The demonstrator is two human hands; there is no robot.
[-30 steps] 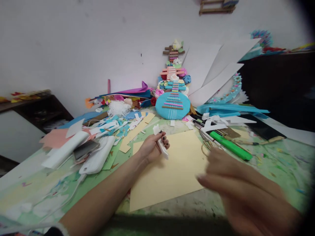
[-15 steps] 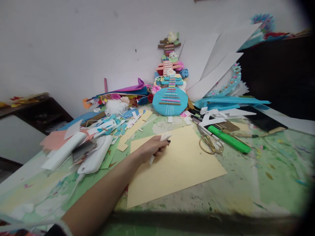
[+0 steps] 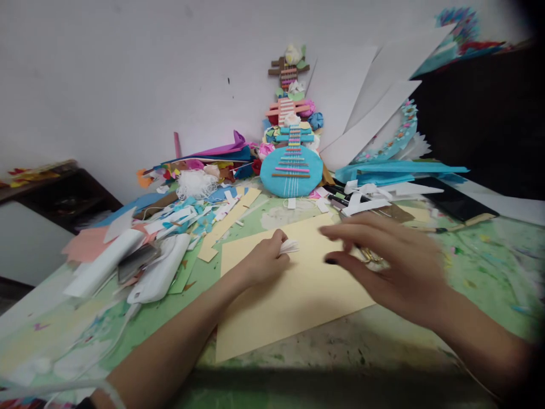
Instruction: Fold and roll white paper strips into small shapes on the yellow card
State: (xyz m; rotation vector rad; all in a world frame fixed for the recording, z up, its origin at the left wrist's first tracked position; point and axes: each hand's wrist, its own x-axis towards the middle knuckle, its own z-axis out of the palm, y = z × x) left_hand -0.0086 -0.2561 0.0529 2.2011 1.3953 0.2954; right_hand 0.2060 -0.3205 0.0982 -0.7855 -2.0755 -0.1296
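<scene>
— What is the left hand [image 3: 263,262] doing?
— It is resting on the yellow card sheet [image 3: 293,295] and pinching a small folded white paper piece [image 3: 289,246], which is sticking out past its fingers toward the right.

— And the right hand [image 3: 385,266]?
— It is hovering just above the same sheet, fingers spread and holding nothing, blurred. Its fingertips are pointing at the white piece, near it but not touching.

— Where is the sheet lying?
— Flat on the green desk [image 3: 481,284], in the middle. A paper guitar model [image 3: 292,170] is leaning on the wall behind it, scraps are piling up on the left, and gold scissors [image 3: 371,255] are peeking out behind the right hand.
</scene>
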